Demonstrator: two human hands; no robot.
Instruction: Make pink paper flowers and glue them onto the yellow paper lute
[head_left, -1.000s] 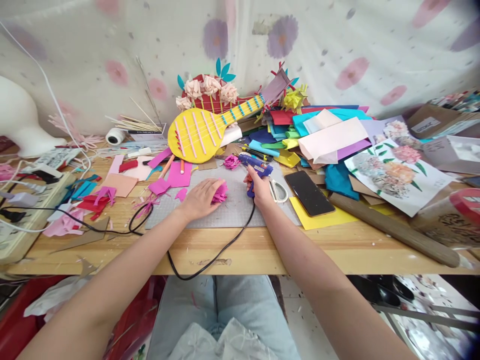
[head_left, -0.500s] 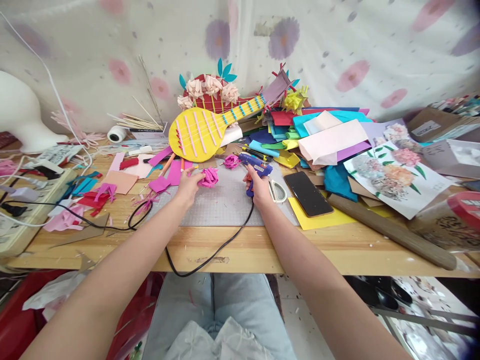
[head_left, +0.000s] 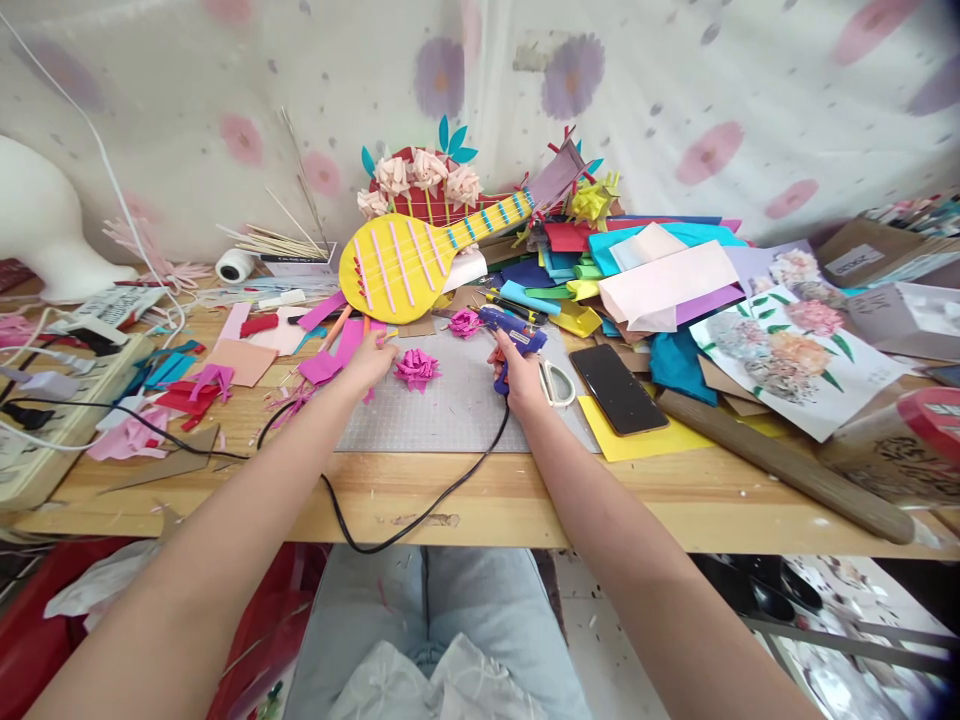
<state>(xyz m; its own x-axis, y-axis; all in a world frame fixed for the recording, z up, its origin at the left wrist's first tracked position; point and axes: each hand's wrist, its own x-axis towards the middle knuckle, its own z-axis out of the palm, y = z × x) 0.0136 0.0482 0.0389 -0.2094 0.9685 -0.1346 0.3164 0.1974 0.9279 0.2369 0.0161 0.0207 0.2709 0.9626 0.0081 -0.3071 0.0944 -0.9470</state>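
My right hand (head_left: 520, 372) is wrapped around the handle of a blue glue gun (head_left: 514, 328), whose nozzle points up and left. A magenta paper flower (head_left: 417, 370) rests on the grey cutting mat (head_left: 420, 428). Just left of it is my left hand (head_left: 369, 362), apart from the flower, fingers loosely extended and holding nothing I can see. Another magenta flower (head_left: 465, 322) lies by the gun's nozzle. Behind them leans a yellow paper-covered lute (head_left: 394, 268) with pink strips and thin strings. Scissors (head_left: 556, 383) with white handles are beside my right hand.
A black cord (head_left: 420, 520) loops over the table's front edge. On the right are a phone (head_left: 619, 388), a wooden stick (head_left: 780, 462), a flower picture (head_left: 795, 350) and stacked coloured paper (head_left: 667, 285). Paper scraps (head_left: 244, 362) and a power strip (head_left: 71, 425) occupy the left.
My left hand has let go of the magenta flower and drawn slightly left. The flower now sits by itself on the mat. My right hand keeps the glue gun in nearly the same place.
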